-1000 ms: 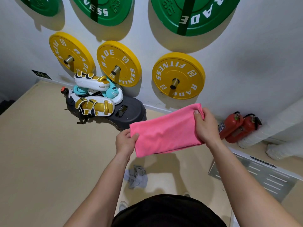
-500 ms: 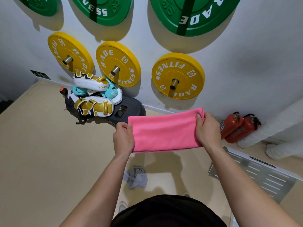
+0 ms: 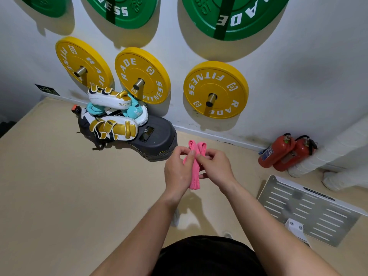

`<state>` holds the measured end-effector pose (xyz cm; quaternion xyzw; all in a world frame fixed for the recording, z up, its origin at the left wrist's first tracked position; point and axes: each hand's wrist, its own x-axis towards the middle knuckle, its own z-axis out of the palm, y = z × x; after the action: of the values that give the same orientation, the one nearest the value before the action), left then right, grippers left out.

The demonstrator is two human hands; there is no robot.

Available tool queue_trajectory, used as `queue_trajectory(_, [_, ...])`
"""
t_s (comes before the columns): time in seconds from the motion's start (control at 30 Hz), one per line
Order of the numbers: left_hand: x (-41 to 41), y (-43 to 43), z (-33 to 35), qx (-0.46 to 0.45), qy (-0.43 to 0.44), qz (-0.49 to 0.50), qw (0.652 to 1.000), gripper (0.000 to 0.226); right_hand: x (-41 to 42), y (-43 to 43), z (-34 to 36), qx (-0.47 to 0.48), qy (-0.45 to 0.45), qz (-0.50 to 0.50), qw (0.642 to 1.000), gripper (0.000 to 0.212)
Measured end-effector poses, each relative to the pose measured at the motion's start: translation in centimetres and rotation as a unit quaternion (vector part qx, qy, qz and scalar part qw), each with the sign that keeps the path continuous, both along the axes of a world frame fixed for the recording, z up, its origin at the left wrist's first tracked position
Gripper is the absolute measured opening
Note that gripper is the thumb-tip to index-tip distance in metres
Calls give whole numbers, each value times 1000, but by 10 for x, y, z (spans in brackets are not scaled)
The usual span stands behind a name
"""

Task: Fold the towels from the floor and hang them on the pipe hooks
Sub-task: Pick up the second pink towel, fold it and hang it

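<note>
A pink towel (image 3: 194,178) hangs folded in half between my hands above the beige floor, its two ends side by side at the top. My left hand (image 3: 177,172) pinches one end and my right hand (image 3: 216,169) pinches the other, the two hands nearly touching. My left forearm hides the grey towel seen on the floor a moment ago. No pipe hooks are in view.
Yellow weight plates (image 3: 216,89) and green ones (image 3: 235,14) hang on the white wall ahead. A dark bag (image 3: 157,136) with gold-and-white pads (image 3: 113,129) lies at the wall. Two red fire extinguishers (image 3: 278,152), white wrapped pipes (image 3: 338,150) and a slotted metal plate (image 3: 306,208) are at the right.
My hands have come together, bringing the two ends of the stretched pink towel onto each other so it now hangs doubled. The grey towel has dropped out of sight.
</note>
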<state>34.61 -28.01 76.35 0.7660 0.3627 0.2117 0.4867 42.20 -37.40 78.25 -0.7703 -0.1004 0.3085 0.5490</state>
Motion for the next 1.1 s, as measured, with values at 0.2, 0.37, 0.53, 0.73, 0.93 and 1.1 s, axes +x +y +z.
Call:
queue_trajectory(0.2, [-5,5,5,-58,-2,-42,997,17,-1,-5,7,66,52,59,995,29])
queue_trajectory(0.37, [-9,12,9,-64,24,-51,996,38,0,-10,10,46,12,168,985,53])
queue_trajectory(0.53, [-13,31,14,-2,13,-131,991,17,13,-23,-1,-78,-240,63,965,32])
queue_trajectory(0.73, [-21,40,38,-10,20,-265,964,13,31,-36,-7,-161,-224,264,924,55])
queue_trajectory(0.93, [-10,39,15,54,74,-124,988,19,19,-50,-9,63,9,30,998,13])
queue_trajectory(1.1, [26,-3,-5,16,137,-124,983,25,-4,-53,-29,-5,-46,-208,977,19])
